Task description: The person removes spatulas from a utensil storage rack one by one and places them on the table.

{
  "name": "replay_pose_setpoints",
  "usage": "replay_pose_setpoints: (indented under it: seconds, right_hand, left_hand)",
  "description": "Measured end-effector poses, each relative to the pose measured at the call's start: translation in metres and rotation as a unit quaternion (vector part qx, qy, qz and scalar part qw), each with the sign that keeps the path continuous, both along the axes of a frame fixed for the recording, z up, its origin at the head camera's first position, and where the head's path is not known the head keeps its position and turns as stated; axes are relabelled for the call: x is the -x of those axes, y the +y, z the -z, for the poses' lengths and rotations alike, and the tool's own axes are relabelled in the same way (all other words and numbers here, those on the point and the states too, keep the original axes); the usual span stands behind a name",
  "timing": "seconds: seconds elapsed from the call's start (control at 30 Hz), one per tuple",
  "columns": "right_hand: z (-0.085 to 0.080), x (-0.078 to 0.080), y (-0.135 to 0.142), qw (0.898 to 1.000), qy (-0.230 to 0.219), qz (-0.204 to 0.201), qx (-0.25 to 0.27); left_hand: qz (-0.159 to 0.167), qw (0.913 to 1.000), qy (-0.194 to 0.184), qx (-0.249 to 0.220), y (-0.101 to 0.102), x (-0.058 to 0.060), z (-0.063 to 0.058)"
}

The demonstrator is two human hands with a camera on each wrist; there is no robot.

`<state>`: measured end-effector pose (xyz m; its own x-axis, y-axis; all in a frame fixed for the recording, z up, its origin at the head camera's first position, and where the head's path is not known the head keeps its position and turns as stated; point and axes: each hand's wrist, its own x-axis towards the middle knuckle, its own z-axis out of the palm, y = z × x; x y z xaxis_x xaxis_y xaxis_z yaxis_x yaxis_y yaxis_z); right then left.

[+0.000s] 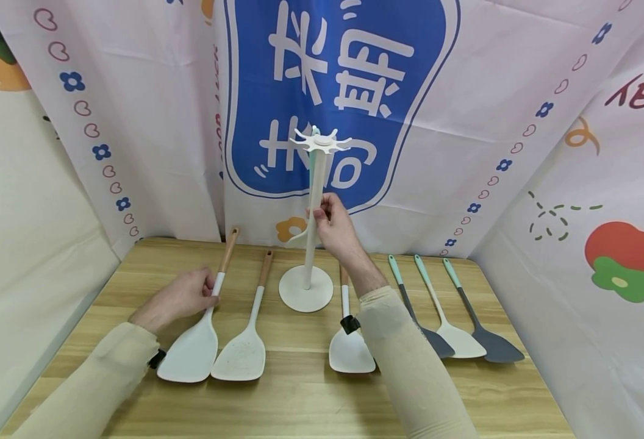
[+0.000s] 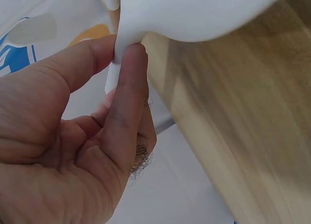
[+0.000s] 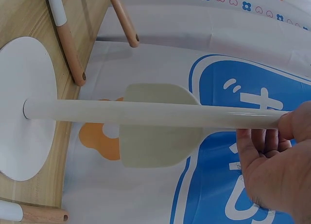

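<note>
At the left, my left hand pinches the white neck of a turner with a wooden handle; thumb and finger close on it in the left wrist view. My right hand grips the upper pole of a white utensil stand, whose top carries a ring of hooks. Behind the pole, a pale spatula hangs, its mint handle near the hooks. Whether the right fingers also touch that spatula is hidden.
Right of the left hand lies another white turner. A third lies partly under my right forearm. Several mint-handled turners lie on the right side of the wooden table. Printed cloth encloses the back and sides.
</note>
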<state>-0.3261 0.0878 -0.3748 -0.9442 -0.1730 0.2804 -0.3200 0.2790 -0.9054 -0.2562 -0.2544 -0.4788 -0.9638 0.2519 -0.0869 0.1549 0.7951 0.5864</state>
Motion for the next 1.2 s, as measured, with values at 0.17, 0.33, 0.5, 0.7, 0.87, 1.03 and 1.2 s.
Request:
replay_pose_setpoints:
  seconds: [0.17,0.33,0.5,0.7,0.87,1.03,1.2]
  right_hand:
    - [0.0,0.0,0.0,1.0,-0.004,-0.002,0.003]
    - [0.0,-0.001,0.0,1.0,-0.004,-0.002,0.004]
    - [0.0,0.0,0.0,1.0,-0.004,-0.001,0.006]
    - [0.0,-0.001,0.0,1.0,-0.009,0.0,0.005]
    - [0.001,0.0,0.0,1.0,-0.01,0.002,0.005]
    - [0.001,0.001,0.0,1.0,-0.011,0.001,0.006]
    - [0.001,0.0,0.0,1.0,-0.011,-0.001,0.007]
  left_hand:
    - [-0.002,0.9998,-0.018,-0.001,0.001,-0.001,0.004]
    - [-0.005,0.999,-0.045,-0.004,0.0,0.0,0.006]
    - [-0.005,0.998,-0.062,0.008,-0.003,0.002,0.009]
    - [-0.004,0.997,-0.077,0.008,-0.006,0.003,0.008]
    - [0.002,0.9971,-0.075,0.011,-0.006,0.002,0.005]
    - [0.017,0.998,-0.056,0.023,-0.006,0.002,0.001]
    - [0.035,0.9983,-0.03,0.036,-0.005,0.005,-0.008]
